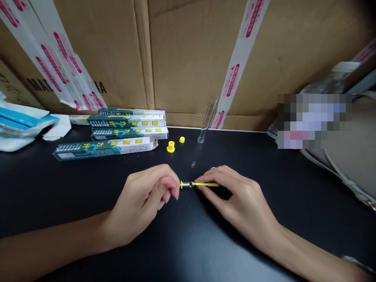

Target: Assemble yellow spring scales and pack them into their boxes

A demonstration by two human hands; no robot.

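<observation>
A: Left forearm (49, 250) low in frame, and the left hand (141, 203) is pinching a silver collar (187, 184) dead centre!

B: Right hand (235, 199) pinches a yellow rod (207, 184), joined to that collar.

A: What's loose?

B: Two yellow plastic caps (170, 147) stand apart, upper middle, near a glass test tube (207, 121) leaning on the cardboard (188, 58).

the left forearm (49, 244) and right forearm (311, 254) angle inward from the lower corners, bare and low. the left hand (143, 205) and right hand (237, 199) face each other mid-view, their fingers (173, 186) pinched closed, tips just apart.
</observation>
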